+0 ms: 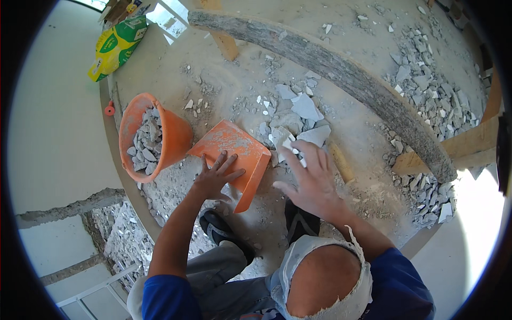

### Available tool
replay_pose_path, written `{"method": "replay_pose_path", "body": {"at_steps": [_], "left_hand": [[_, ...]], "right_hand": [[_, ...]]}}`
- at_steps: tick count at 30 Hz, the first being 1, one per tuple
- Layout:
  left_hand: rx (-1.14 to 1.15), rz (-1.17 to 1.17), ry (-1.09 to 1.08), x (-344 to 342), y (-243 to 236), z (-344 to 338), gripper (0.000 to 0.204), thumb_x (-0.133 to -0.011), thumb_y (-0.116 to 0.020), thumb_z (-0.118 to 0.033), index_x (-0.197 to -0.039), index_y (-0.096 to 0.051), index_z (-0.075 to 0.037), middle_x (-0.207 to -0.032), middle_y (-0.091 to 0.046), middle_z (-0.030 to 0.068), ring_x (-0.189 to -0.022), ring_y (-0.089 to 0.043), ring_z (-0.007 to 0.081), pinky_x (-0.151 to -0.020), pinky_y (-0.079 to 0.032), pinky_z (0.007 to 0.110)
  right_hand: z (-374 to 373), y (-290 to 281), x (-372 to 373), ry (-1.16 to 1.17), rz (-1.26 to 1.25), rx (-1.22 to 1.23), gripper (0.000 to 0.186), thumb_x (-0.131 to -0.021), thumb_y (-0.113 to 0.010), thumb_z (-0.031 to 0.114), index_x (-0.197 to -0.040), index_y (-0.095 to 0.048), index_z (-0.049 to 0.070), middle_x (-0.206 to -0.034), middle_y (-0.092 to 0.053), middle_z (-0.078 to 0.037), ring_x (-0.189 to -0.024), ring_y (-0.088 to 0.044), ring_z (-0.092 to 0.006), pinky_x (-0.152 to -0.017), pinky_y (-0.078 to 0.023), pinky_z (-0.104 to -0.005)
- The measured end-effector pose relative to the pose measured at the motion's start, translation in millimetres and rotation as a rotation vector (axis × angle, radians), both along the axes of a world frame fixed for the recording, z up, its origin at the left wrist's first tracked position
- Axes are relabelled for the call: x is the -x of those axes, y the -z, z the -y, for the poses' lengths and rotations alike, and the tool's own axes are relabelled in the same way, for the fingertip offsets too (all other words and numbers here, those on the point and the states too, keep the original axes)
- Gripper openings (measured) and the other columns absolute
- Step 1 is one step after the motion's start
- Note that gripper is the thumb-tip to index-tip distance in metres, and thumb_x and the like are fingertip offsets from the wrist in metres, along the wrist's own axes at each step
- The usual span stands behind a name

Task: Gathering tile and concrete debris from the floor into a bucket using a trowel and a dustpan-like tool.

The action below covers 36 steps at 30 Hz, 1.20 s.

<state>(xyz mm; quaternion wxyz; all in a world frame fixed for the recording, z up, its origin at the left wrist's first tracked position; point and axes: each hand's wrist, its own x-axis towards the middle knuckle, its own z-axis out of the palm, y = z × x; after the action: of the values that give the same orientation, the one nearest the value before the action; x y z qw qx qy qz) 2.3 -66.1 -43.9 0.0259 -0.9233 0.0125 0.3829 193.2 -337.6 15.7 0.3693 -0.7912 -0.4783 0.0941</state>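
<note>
An orange dustpan (226, 140), dusted with grey, lies on the floor in front of me. My left hand (216, 178) rests on it with spread fingers. To its right, my right hand (314, 181) is over the near edge of a heap of broken grey and white rubble (306, 109). Its thumb stands apart from the curved fingers, and a white chip (288, 143) shows at the fingertips; no grip on it is visible. Left of the dustpan, an orange bucket (178, 141) tilts toward the left, filled with rubble chunks (146, 141).
A long rough grey plank (320, 58) crosses beyond the heap, by wooden supports (224, 45). More rubble (426, 96) lies at right. A short yellowish stick (341, 162) is near my right hand. A green-yellow bag (117, 48) lies far left. A broken-out floor strip (125, 229) runs at lower left.
</note>
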Motion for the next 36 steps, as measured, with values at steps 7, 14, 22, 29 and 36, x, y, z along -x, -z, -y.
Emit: {"method": "replay_pose_path", "body": {"at_steps": [7,14,22,29,36], "left_hand": [[0.029,0.101,-0.214,-32,1,-24,0.09,-0.08,-0.073,-0.056,-0.156,-0.029,-0.035,-0.166,-0.014,0.0064,-0.153,-0.016,0.0365,-0.11,-0.012,0.082],[0.063,0.551,-0.602,-79,12,-22,0.084,-0.084,-0.074,-0.039,-0.155,-0.032,-0.023,-0.15,-0.031,0.0231,-0.136,-0.041,0.045,-0.106,-0.039,0.061],[-0.399,1.024,-0.069,-80,7,-29,0.043,-0.087,-0.07,-0.037,-0.126,-0.063,-0.02,-0.135,-0.047,0.0118,-0.131,-0.042,0.0314,-0.113,-0.028,0.056],[-0.301,0.928,0.153,-97,-21,-70,0.04,-0.085,-0.072,-0.035,-0.12,-0.062,-0.016,-0.127,-0.051,0.01,-0.126,-0.047,0.0309,-0.11,-0.035,0.05],[-0.209,0.21,0.107,-169,-39,-54,0.063,-0.078,-0.079,-0.046,-0.124,-0.06,-0.007,-0.126,-0.053,0.0106,-0.122,-0.051,0.03,-0.104,-0.042,0.044]], "right_hand": [[-74,87,36,-0.704,0.225,0.273,0.02,-0.084,-0.06,0.016,-0.092,-0.075,0.004,-0.097,-0.064,-0.009,-0.107,-0.059,-0.0302,-0.104,-0.042,-0.0507],[-54,139,114,-0.422,0.265,-0.033,0.023,-0.084,-0.06,0.017,-0.096,-0.071,0.001,-0.109,-0.06,-0.014,-0.109,-0.055,-0.0326,-0.102,-0.044,-0.0431],[-70,152,125,-0.47,0.203,-0.011,0.031,-0.088,-0.056,0.017,-0.11,-0.066,-0.004,-0.119,-0.057,-0.014,-0.121,-0.049,-0.0315,-0.109,-0.039,-0.0438],[-63,141,113,-0.448,0.087,0.045,0.026,-0.088,-0.057,0.015,-0.103,-0.067,-0.003,-0.127,-0.054,-0.016,-0.126,-0.047,-0.0333,-0.114,-0.035,-0.0457],[-52,127,104,-0.345,0.092,0.096,0.021,-0.087,-0.061,0.016,-0.095,-0.066,-0.003,-0.129,-0.052,-0.022,-0.13,-0.046,-0.0369,-0.112,-0.036,-0.0467]]}}
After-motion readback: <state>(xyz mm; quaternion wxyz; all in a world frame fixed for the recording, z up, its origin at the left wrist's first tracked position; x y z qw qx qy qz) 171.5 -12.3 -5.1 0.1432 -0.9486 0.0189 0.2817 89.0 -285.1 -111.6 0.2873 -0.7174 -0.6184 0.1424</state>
